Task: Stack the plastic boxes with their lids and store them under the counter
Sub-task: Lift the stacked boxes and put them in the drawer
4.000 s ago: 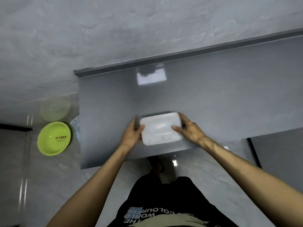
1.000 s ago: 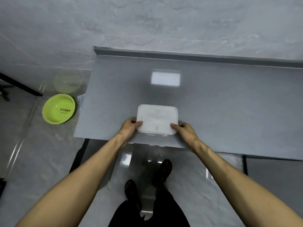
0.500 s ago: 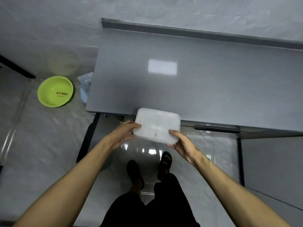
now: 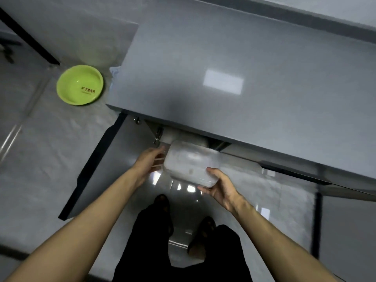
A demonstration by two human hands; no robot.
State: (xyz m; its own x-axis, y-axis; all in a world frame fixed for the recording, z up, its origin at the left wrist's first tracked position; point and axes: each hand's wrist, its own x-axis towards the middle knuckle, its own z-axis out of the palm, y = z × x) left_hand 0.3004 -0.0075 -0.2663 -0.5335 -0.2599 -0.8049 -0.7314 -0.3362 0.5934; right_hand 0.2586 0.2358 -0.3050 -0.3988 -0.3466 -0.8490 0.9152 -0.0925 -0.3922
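A stack of translucent white plastic boxes with a lid on top hangs in the air just below the front edge of the grey counter. My left hand grips its left end and my right hand holds its near right corner from below. The far edge of the stack sits at the opening under the counter, where something white shows behind it. The space under the counter is mostly hidden by the countertop.
An open cabinet door swings out to the left of my left arm. A lime green basin lies on the floor at the left, with a pale cloth beside the counter's corner. My feet stand below the boxes.
Both hands lifted the stack off the countertop, brought it over the front edge and lowered it toward the opening below. My view has tilted down.
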